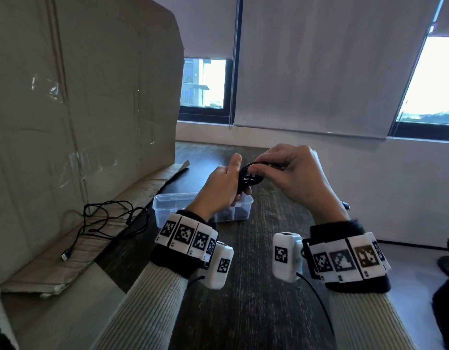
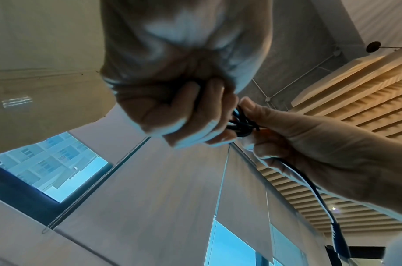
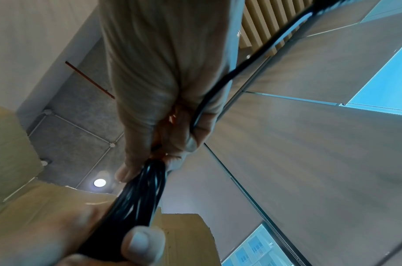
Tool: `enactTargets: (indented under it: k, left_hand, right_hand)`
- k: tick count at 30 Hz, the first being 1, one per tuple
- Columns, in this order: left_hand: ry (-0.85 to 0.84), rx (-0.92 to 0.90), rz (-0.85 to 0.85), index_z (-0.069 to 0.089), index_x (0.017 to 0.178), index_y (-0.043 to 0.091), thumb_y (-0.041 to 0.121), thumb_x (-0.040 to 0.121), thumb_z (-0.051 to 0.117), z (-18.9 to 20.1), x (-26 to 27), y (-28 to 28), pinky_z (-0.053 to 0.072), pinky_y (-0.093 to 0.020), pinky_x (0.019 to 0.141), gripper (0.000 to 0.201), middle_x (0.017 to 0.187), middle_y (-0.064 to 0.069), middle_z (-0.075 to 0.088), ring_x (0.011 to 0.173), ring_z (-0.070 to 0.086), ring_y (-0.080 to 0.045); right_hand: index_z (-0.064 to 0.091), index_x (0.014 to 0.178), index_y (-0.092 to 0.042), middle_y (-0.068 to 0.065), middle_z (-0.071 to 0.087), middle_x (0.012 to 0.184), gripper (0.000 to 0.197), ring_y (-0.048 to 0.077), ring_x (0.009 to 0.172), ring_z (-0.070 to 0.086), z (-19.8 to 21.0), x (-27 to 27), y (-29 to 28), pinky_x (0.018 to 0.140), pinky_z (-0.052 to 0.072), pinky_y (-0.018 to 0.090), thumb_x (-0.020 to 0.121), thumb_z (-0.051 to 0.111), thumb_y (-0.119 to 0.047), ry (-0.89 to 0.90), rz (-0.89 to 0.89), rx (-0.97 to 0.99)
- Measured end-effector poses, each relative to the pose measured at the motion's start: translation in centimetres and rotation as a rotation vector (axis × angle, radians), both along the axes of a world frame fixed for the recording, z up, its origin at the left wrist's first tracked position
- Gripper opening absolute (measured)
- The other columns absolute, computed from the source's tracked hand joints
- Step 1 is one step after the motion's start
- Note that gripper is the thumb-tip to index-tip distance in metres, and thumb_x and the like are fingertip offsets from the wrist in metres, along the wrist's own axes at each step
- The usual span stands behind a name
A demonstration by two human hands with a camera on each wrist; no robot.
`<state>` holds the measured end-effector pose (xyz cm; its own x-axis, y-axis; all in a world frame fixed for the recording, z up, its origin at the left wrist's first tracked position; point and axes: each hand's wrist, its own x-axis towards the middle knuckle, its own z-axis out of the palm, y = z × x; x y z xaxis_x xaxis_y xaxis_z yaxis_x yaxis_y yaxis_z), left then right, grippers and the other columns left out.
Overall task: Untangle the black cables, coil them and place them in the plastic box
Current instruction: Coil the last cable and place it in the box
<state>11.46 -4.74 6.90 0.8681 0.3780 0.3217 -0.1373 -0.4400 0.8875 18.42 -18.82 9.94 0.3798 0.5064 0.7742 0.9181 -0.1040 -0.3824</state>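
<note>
Both hands are up above the table (image 1: 243, 311), working one black cable coil (image 1: 251, 178) between them. The left hand (image 1: 222, 188) has its fingers curled round the bundled loops, thumb standing free above; the right hand (image 1: 291, 173) pinches the top of the bundle between thumb and fingertips, and the wrist views show a loose tail (image 2: 309, 190) of the same cable trailing back through its palm. The clear plastic box (image 1: 167, 205) sits on the table right below the hands, with something dark already inside, though what it is can't be made out. Over on the left, a second black cable (image 1: 107, 221) sprawls in loose tangled loops on a flattened cardboard flap (image 1: 66, 261), its plug end (image 1: 66, 255) lying free.

Handling-wise, this looks like thin, light, floppy cable with some spring to it; I'd expect the loops to spread open the moment the pressure eases. Best hold is across the whole bundle, squeezing all the strands together, not by one strand. For the cable on the cardboard, the plug end looks like the natural place to start.
</note>
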Motion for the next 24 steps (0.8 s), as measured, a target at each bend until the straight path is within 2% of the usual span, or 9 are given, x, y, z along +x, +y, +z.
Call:
enactTargets:
  k: [5,9,13,16,18,19,21,22,24]
  left_hand:
    - [-0.094,0.152,0.033,0.061,0.057,0.006,0.036,0.104,0.027,0.1,0.1,1.2,0.037,-0.022,0.047,0.065,0.042,0.003,0.052,0.037,0.046,-0.006]
    - [-0.169,0.458,0.236,0.057,0.057,-0.002,0.036,0.102,0.027,-0.4,0.9,2.4,0.051,-0.040,0.060,0.066,0.051,-0.011,0.056,0.050,0.055,-0.023]
    - [-0.091,0.636,0.195,0.036,0.048,0.017,0.037,0.100,0.023,-0.5,0.9,1.4,0.049,-0.040,0.079,0.057,0.046,-0.001,0.041,0.046,0.038,-0.014]
    - [-0.228,0.650,0.002,0.033,0.048,0.020,0.024,0.103,0.026,0.2,0.2,-0.4,0.041,-0.031,0.066,0.056,0.044,0.003,0.038,0.042,0.036,-0.016]
    - [-0.386,0.588,-0.033,0.040,0.046,0.013,0.024,0.102,0.026,0.7,-0.3,-0.7,0.035,-0.019,0.050,0.058,0.041,-0.002,0.044,0.039,0.042,-0.022]
    - [-0.453,0.550,0.001,0.045,0.048,0.005,0.028,0.101,0.024,0.9,-0.5,-0.7,0.032,-0.013,0.047,0.061,0.041,-0.007,0.047,0.039,0.045,-0.023]
    - [-0.545,0.527,0.119,0.050,0.052,-0.003,0.030,0.100,0.021,1.1,-0.4,-0.3,0.031,-0.006,0.048,0.064,0.042,-0.007,0.048,0.038,0.046,-0.022]
    - [-0.572,0.526,0.185,0.052,0.053,-0.002,0.027,0.100,0.021,1.0,-0.3,0.1,0.034,-0.007,0.050,0.064,0.041,-0.003,0.046,0.036,0.045,-0.020]
    - [-0.579,0.526,0.322,0.052,0.052,-0.001,0.022,0.100,0.021,0.8,-0.1,1.0,0.045,-0.023,0.057,0.062,0.042,-0.003,0.046,0.037,0.047,-0.022]
  right_hand:
    - [0.080,0.084,-0.021,-0.004,0.071,0.073,0.010,0.013,0.071,0.066,0.2,-0.2,-0.6,0.069,0.053,0.030,0.077,0.079,-0.030,0.115,0.065,-0.061]
    - [0.075,0.073,-0.026,-0.014,0.065,0.058,0.011,-0.002,0.054,0.053,0.7,0.0,-2.3,0.060,0.043,0.024,0.083,0.073,-0.030,0.140,-0.019,-0.358]
    - [0.070,0.073,-0.039,-0.018,0.062,0.057,0.021,0.000,0.053,0.052,1.2,0.1,-3.1,0.060,0.038,0.013,0.086,0.071,-0.022,0.043,0.005,-0.355]
    - [0.077,0.092,-0.031,-0.024,0.066,0.067,0.011,-0.001,0.063,0.059,0.8,0.4,-2.4,0.068,0.045,0.014,0.085,0.070,-0.026,0.021,0.051,-0.124]
    - [0.076,0.100,-0.029,-0.022,0.071,0.080,0.017,-0.001,0.074,0.065,0.2,0.7,-1.6,0.078,0.055,0.027,0.086,0.066,-0.028,0.104,0.069,-0.041]
    - [0.076,0.099,-0.032,-0.020,0.072,0.082,0.017,0.000,0.076,0.067,0.0,0.6,-1.1,0.079,0.056,0.032,0.088,0.066,-0.024,0.142,0.076,-0.057]
    - [0.072,0.080,-0.048,-0.022,0.066,0.065,0.030,0.004,0.061,0.059,-0.7,0.5,-0.1,0.067,0.052,0.033,0.089,0.064,-0.021,0.172,0.051,-0.167]
    - [0.069,0.072,-0.052,-0.021,0.059,0.055,0.030,0.007,0.054,0.051,-1.1,0.3,0.4,0.062,0.047,0.034,0.090,0.062,-0.028,0.171,0.018,-0.239]
    - [0.072,0.090,-0.049,-0.019,0.056,0.052,0.016,0.006,0.051,0.043,-1.0,-0.6,1.2,0.063,0.047,0.036,0.092,0.058,-0.043,0.137,-0.032,-0.393]
